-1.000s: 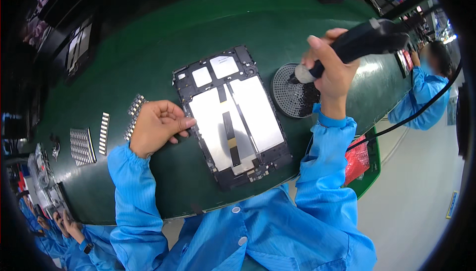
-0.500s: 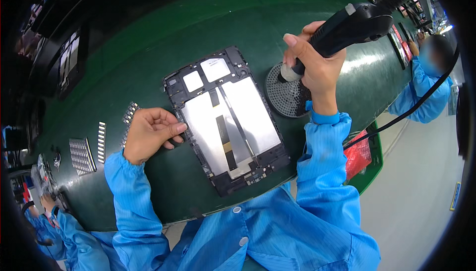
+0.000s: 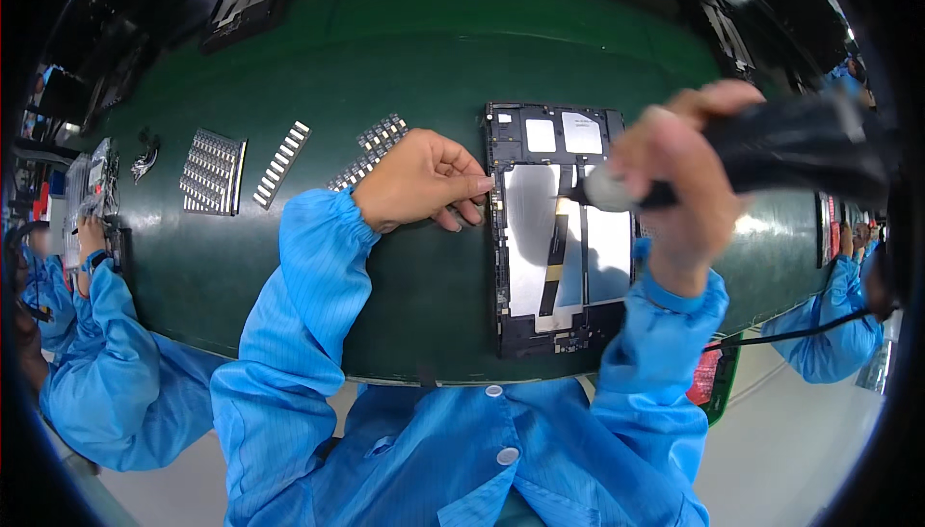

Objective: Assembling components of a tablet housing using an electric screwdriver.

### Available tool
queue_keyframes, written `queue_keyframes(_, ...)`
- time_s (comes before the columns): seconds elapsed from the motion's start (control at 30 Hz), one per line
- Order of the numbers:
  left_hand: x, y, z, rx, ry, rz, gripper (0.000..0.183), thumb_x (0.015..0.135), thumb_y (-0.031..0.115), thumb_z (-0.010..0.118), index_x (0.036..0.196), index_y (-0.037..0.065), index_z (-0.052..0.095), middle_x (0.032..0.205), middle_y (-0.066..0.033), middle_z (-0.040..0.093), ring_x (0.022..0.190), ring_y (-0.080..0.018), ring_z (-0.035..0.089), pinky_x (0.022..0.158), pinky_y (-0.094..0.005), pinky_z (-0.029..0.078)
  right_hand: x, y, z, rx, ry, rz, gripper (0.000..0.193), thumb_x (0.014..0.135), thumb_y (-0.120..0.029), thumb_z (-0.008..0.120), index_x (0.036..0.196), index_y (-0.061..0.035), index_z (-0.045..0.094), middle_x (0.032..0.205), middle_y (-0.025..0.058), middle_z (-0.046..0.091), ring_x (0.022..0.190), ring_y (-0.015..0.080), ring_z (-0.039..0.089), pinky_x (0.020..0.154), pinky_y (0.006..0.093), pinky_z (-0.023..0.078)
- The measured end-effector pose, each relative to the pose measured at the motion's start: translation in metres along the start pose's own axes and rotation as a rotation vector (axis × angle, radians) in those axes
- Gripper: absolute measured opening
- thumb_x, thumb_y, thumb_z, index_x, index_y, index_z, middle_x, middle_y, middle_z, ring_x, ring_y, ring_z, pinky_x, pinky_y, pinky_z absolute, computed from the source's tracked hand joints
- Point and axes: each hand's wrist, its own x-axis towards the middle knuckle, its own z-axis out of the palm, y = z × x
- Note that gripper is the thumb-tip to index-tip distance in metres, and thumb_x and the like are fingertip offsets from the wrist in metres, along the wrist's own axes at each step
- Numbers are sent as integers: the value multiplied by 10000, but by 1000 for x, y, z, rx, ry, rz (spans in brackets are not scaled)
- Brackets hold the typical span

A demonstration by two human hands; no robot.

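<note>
Green table (image 3: 434, 55), blue sleeves (image 3: 299, 276), black screwdriver (image 3: 800, 146), black-and-silver tablet frame (image 3: 525, 238).
</note>
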Motion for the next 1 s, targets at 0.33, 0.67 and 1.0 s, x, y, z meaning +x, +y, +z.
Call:
queue_keyframes(0.33,0,-2,0,-54,-44,32,190,875,158,622,907,-29,623,791,-87,656,681,-133,652,515,-230,523,3,43,41,-56,-65,126,275,728,85,705,920,40,512,620,80,598,501,117,578,468,234,460)
queue_keyframes(0.67,-1,-5,-1,-67,-38,26,171,869,141,615,899,-27,625,814,-87,650,693,-146,658,524,-240,526,1,53,42,-26,-112,94,273,734,104,687,928,25,512,620,87,586,493,130,573,479,251,478)
queue_keyframes(1.0,-1,-4,-1,-97,-33,72,159,850,83,604,888,-69,630,820,-132,649,682,-164,663,498,-249,536,-13,51,48,-171,-122,31,295,700,82,732,910,1,541,662,47,571,582,89,559,544,211,454)
